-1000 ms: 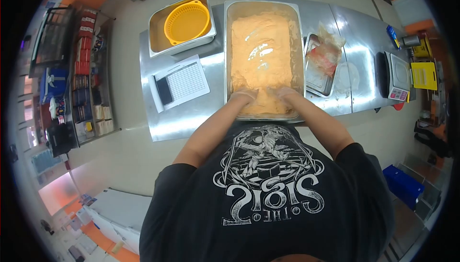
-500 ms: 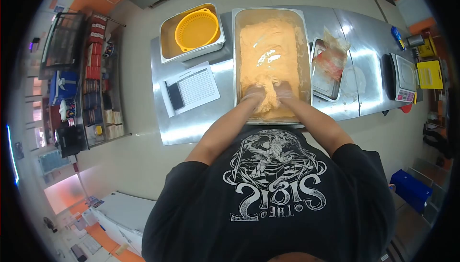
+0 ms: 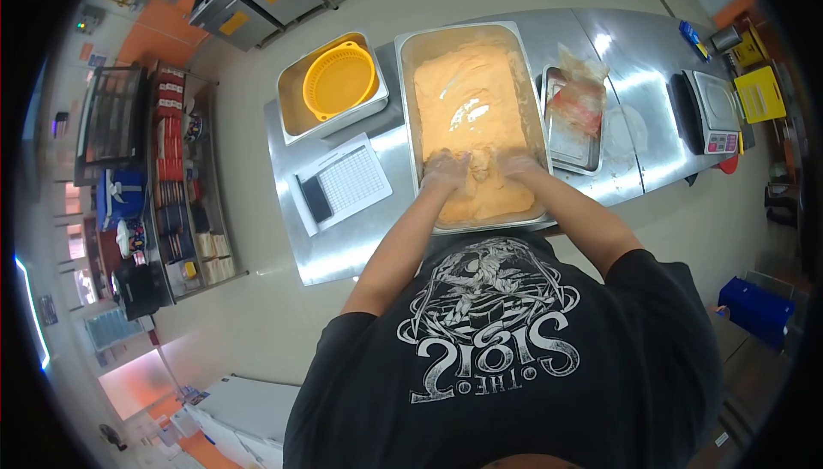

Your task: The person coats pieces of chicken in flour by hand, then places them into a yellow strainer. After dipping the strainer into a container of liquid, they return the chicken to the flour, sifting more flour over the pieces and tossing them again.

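Note:
A deep metal pan (image 3: 405,109) holds a thick, orange-tan wet mixture (image 3: 471,83) with a shiny patch in its middle. Both of my hands are in the near half of the pan, smeared with the mixture. My left hand (image 3: 446,169) lies by the pan's left wall, its fingers pointing inward and partly sunk. Opposite it, my right hand (image 3: 520,163) presses into the mixture, fingertips hidden. Between them a rough lump (image 3: 482,163) stands out of the surface. Whether either hand grips anything cannot be made out.
Left of the pan are a metal tub (image 3: 291,122) with a yellow basket (image 3: 341,81) and a white gridded board (image 3: 356,182). On the right lie a tray (image 3: 570,153) with a plastic bag (image 3: 579,100) and a scale (image 3: 710,113). All stand on a steel table (image 3: 634,139).
My hands have moved a little farther apart, and the lump between them has been reshaped. The whole view has shifted and turned slightly.

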The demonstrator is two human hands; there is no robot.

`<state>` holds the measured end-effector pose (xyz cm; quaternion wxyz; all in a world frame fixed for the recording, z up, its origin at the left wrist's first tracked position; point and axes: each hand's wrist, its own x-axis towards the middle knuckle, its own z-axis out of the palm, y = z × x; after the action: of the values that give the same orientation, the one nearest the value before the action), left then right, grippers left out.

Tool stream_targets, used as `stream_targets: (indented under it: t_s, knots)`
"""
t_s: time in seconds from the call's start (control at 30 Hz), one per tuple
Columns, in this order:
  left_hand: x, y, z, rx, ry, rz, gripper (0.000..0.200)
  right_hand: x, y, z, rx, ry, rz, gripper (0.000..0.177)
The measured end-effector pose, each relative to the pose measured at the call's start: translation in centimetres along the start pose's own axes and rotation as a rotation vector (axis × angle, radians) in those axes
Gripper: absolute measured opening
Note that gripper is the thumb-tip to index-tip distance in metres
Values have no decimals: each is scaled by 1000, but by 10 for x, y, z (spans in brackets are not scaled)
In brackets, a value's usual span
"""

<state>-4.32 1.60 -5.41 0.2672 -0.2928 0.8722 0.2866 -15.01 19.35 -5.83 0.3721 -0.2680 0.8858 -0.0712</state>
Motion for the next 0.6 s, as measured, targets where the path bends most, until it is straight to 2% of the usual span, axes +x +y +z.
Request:
stream_targets:
  t_s: [0.1,0.2,0.3,0.4,0.47,0.53,0.57,0.6]
  knots:
    - [0,7,12,6,-144,-108,81,44,29,85,52,-68,-51,58]
    - [-2,-1,35,-54,-172,-108,76,114,35,192,436,-30,396,60]
    - [-22,8,26,-157,-159,-51,74,14,-53,88,803,113,651,66]
    - [-4,9,38,-244,-136,-30,74,23,-38,87,525,87,420,64]
    - [35,-5,67,-269,-42,-68,69,41,-26,76,341,82,255,62]
    - [35,-6,53,11,-50,169,61,37,-23,55,454,141,249,60]
    - [30,-6,48,150,-58,287,57,30,-19,42,654,205,325,58]
    - [26,-6,46,96,-24,224,52,33,-9,39,517,247,248,57]
